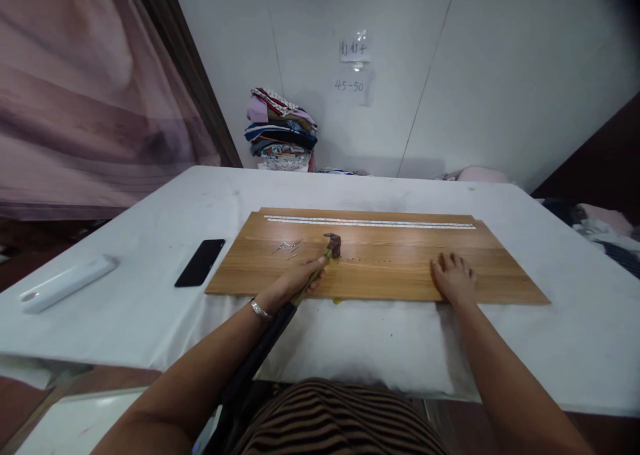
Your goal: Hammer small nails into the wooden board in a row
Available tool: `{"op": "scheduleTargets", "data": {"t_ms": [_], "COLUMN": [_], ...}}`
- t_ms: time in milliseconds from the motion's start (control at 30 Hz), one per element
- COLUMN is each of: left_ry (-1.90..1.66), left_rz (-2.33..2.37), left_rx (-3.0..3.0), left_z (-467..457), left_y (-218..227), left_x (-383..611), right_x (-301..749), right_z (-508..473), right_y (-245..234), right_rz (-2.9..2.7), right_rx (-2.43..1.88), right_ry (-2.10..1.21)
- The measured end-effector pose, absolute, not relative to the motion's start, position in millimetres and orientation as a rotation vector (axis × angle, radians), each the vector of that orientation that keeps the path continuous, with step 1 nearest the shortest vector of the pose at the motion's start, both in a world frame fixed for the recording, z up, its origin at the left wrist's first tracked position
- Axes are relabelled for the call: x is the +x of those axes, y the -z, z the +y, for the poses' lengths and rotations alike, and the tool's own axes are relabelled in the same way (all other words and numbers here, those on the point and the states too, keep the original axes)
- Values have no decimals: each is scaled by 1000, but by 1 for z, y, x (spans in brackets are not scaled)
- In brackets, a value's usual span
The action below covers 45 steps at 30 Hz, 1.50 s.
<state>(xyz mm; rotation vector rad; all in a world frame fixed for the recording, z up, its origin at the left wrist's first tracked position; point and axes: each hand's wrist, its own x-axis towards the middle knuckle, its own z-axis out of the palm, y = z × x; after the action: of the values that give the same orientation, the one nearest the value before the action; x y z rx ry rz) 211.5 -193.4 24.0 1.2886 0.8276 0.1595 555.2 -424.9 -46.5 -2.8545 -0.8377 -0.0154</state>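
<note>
My left hand [304,278] is wrapped round the handle of a claw hammer [333,244], close below its head. The hammer head rests on or just over a wooden board [410,242], and its black grip runs back along my left forearm. Several loose nails [287,246] lie on the board left of the hammer head. A row of small dark dots [373,260], nail heads or holes, stretches to the right of it. My right hand [456,280] lies on the right part of the board, fingers spread and holding nothing.
Two thin white strips [370,223] lie along the board's far side. Left of the board are a black phone [200,263] and a long white object [67,283] on the white-covered table [150,242]. Folded clothes [281,132] are stacked behind, against the wall.
</note>
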Motion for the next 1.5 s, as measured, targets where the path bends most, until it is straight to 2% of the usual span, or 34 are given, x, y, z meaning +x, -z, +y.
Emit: {"op": "scheduleTargets", "data": {"t_ms": [233,600,1500], "left_ry": [-205,-173,-239], "left_rz": [809,829,808], "left_rx": [1283,1337,1225], "left_z": [-193,-192,-194], "left_y": [-40,-26,-44], "left_x": [213,212,215], "right_x": [557,558,556], "right_z": [-425,-425,-425], "right_y": [49,49,48], "right_rz": [-843,-861,-853], "right_rx": [-2857,-2841,-2863], "right_ry": [20,10,32]}}
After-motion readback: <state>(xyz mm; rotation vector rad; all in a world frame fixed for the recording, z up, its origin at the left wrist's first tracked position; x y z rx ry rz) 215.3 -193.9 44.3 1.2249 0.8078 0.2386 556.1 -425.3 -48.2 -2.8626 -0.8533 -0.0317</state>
